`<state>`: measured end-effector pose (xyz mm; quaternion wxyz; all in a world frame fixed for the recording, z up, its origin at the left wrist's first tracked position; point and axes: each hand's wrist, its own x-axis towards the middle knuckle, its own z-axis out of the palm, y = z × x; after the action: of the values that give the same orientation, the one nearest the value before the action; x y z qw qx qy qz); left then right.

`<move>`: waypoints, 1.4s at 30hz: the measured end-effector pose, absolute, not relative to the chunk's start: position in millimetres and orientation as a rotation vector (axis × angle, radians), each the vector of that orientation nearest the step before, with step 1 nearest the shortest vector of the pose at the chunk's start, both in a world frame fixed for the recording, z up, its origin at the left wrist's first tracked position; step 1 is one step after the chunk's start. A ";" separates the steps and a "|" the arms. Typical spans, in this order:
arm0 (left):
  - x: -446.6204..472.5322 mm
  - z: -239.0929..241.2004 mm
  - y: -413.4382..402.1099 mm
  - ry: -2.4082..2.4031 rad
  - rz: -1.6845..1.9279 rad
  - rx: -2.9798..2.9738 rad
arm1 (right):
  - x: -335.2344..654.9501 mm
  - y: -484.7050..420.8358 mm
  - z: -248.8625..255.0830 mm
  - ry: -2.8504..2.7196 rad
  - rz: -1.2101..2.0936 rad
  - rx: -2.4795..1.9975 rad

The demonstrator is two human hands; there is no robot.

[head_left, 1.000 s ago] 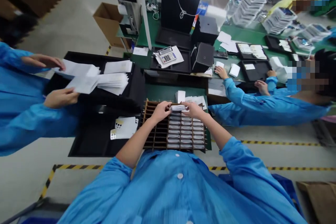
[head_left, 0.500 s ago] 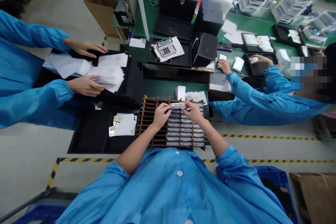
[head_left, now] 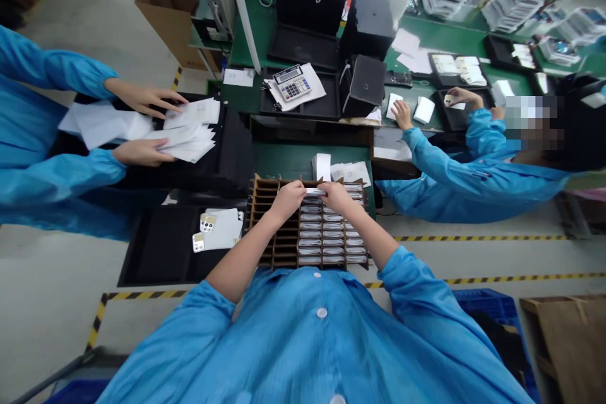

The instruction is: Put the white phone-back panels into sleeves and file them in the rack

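Observation:
A small stack of thin white sheets is held edge-on between my two hands, above the far part of a brown divider box. My left hand pinches the stack's left end with closed fingers. At its right end my right hand is closed on it too. Similar white stacks fill slots in the middle and right columns of the box. The left-hand slots show dark and bare. Just beyond the box stand a white stack and some loose white sheets.
On the left, a co-worker's hands handle white sheets. A black tray holds pale phone-back-like pieces. A calculator lies ahead. Another co-worker works at the green bench on the right.
My hands have drawn closer together on the white stack, which now looks narrower and more compact. The left co-worker's sheets have shifted slightly. The whole view has moved a little.

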<state>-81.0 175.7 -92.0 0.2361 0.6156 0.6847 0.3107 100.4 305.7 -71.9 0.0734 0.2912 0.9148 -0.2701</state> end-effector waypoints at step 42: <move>-61.4 -154.3 98.9 2.567 0.601 1.535 | 320.1 473.1 -266.4 2.220 -1.033 1.948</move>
<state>-61.4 98.9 -154.3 0.0452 0.5027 0.8405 0.1969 320.1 473.1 -266.4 0.0064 0.6225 0.7095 -0.3301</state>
